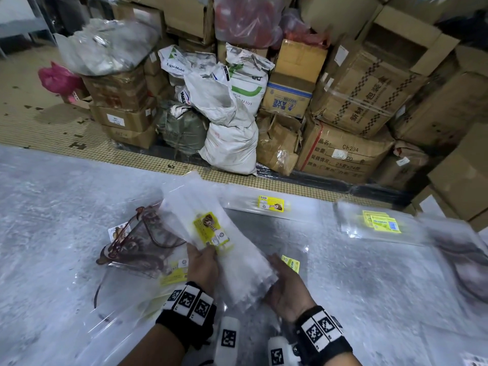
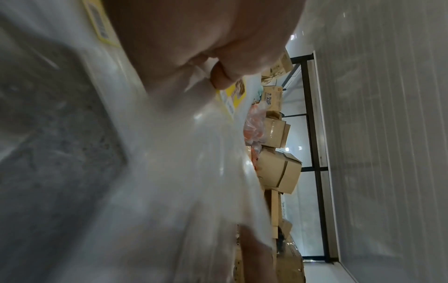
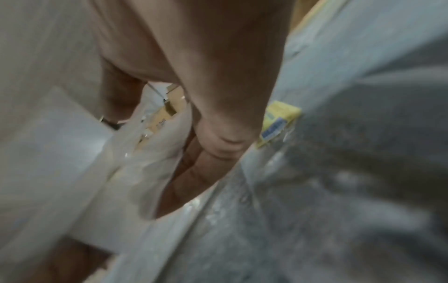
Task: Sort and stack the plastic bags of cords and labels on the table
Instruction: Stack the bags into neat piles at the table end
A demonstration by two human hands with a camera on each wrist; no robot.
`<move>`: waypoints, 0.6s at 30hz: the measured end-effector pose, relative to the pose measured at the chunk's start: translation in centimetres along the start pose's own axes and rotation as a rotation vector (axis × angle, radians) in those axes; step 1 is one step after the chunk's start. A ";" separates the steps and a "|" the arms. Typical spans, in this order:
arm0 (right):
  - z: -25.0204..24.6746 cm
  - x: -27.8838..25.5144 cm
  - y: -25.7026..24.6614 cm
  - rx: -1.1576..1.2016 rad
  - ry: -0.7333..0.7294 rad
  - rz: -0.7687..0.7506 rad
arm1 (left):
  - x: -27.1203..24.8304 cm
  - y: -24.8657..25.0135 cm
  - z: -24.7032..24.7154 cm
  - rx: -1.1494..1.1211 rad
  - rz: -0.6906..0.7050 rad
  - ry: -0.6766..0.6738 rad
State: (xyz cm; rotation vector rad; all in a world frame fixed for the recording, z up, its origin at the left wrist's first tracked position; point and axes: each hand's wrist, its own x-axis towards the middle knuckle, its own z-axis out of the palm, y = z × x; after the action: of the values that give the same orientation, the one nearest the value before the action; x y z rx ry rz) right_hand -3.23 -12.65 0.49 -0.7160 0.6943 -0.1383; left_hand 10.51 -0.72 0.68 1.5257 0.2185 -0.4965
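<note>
Plastic bag stack (image 1: 211,233) — both hands' grip — overhangs table edge (image 1: 184,167).

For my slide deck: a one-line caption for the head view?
Both hands, left hand and right hand, grip a white bag stack above the table.

Head view: fingers of left hand (image 1: 202,268) hidden behind the white bag stack (image 1: 219,241); only the thumb side shows. Right hand (image 1: 286,285) fingers go under the stack's near end, out of sight. Print on the yellow label (image 1: 211,229) just beyond the left hand too small to read. Far right of the right hand, a bag (image 1: 459,249) is motion-blurred, contents unclear, cut by the frame edge. Left wrist view: stack (image 2: 169,172) blurred, label (image 2: 232,95) partly covered by a fingertip. Right wrist view: surface (image 3: 339,172) smeared, small yellow label (image 3: 278,122) unreadable
</note>
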 end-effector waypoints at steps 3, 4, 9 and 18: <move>0.6 0.3 -0.2 0.021 0.035 -0.066 | -0.3 0.4 0.4 -0.015 0.022 0.054; 0.7 0.4 0.0 -0.031 0.059 -0.118 | -0.3 0.4 0.6 -0.021 0.023 0.077; -0.1 0.5 -0.2 -0.354 0.257 -0.241 | -1.1 0.7 1.1 -0.256 -0.067 -0.071; -3.5 -1.2 -6.4 -0.511 0.247 -0.243 | 4.4 5.6 -4.4 -0.331 -0.122 -0.223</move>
State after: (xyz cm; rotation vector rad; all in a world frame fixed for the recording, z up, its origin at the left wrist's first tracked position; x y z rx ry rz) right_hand -5.65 -19.07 3.33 -1.2892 0.8885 -0.2804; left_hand 17.61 2.66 3.53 1.1298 0.2096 -0.6867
